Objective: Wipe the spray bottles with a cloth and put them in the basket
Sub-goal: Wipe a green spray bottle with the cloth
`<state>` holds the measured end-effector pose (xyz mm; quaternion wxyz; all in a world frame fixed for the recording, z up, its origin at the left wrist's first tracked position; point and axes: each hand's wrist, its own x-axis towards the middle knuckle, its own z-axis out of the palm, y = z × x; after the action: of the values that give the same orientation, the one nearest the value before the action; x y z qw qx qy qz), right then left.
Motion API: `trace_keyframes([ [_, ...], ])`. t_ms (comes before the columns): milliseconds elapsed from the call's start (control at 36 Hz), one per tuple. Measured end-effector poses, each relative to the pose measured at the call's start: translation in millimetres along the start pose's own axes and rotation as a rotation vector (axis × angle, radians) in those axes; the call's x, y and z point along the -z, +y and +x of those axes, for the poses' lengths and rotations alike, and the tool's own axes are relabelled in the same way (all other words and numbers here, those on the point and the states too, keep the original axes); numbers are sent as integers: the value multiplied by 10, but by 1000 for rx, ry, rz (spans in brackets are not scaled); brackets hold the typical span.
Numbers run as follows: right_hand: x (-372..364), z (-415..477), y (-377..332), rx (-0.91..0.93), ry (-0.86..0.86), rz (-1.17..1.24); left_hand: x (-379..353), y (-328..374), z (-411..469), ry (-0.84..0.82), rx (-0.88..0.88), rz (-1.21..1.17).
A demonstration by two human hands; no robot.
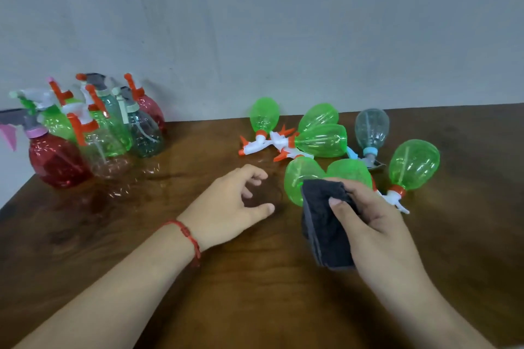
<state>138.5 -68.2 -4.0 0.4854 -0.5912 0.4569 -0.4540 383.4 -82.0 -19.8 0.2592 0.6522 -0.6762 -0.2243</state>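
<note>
1. Lying bottles (321,140), right of centre: seven on their sides on the brown surface (255,278), six green, one pale clear bottle (371,129). Most have the long axis running front to back, round bases toward the wall (255,22); one green bottle lies across, base to the right.
2. Far-right green bottle (414,164): base up-right, white and orange nozzle pointing toward lower centre of the frame.
3. Standing bottles (85,133), upper left: tight upright cluster against the wall, red, green, clear and dark teal, nozzles pointing various ways. The leftmost nozzles are cut off by the frame edge.
4. Right hand (368,215), lower right: clenched around a folded dark cloth (323,224), which covers part of the two nearest green bottles (303,178). Contact with them can't be confirmed.
5. Left hand (229,204), centre: released, fingers loosely curled, grasping nothing, just left of the lying group. Red string bracelet (188,235) on the wrist.
6. No basket in view.
</note>
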Motion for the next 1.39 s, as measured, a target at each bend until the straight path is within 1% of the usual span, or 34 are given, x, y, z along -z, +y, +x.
trace_keyframes([
  [83, 144, -89, 20, -18, 19, 28, -98, 204, 220, -92, 2, 43],
  [167, 247, -147, 8, -18, 19, 64, -125, 369, 455, -178, -41, 1],
  [278, 374, -230, 37, -22, 17, 60, -145, 446, 760, -288, 31, 106],
  [333, 435, -283, 49, -45, 17, 67, -164, 448, 897, -310, 61, 188],
  [444, 539, -378, 92, -96, 32, 77, -190, 528, 1041, -300, 38, 354],
  [528, 598, -425, 92, -110, 43, 58, -191, 569, 1067, -299, 70, 374],
  [611, 600, -451, 33, -124, 44, 63, -171, 558, 1075, -318, 93, 323],
  [639, 592, -455, 7, -119, 45, 52, -153, 536, 1073, -323, 97, 277],
  [667, 579, -453, -22, -112, 48, 39, -127, 504, 1059, -328, 119, 181],
  [778, 498, -423, -134, -116, 36, 36, 83, 419, 837, -406, 192, -410],
  [861, 405, -372, -162, -111, 26, 25, 242, 362, 505, -453, 147, -728],
  [917, 304, -321, -172, -113, 33, 24, 278, 236, 254, -424, 136, -926],
  [1000, 104, -207, -155, -112, 42, 48, 213, -1, -70, -325, 128, -1160],
  [1111, -224, 20, -108, -144, 39, 80, 92, -181, -305, -158, 79, -1284],
  [1194, -474, 260, -89, -168, 28, 130, 72, -245, -341, -23, 60, -1314],
  [1278, -694, 501, -80, -202, 18, 159, 114, -295, -297, 77, 43, -1340],
  [1333, -813, 645, -70, -201, 10, 181, 154, -321, -236, 117, 42, -1332],
  [1389, -890, 778, -47, -200, 13, 214, 191, -339, -158, 179, 56, -1267],
])
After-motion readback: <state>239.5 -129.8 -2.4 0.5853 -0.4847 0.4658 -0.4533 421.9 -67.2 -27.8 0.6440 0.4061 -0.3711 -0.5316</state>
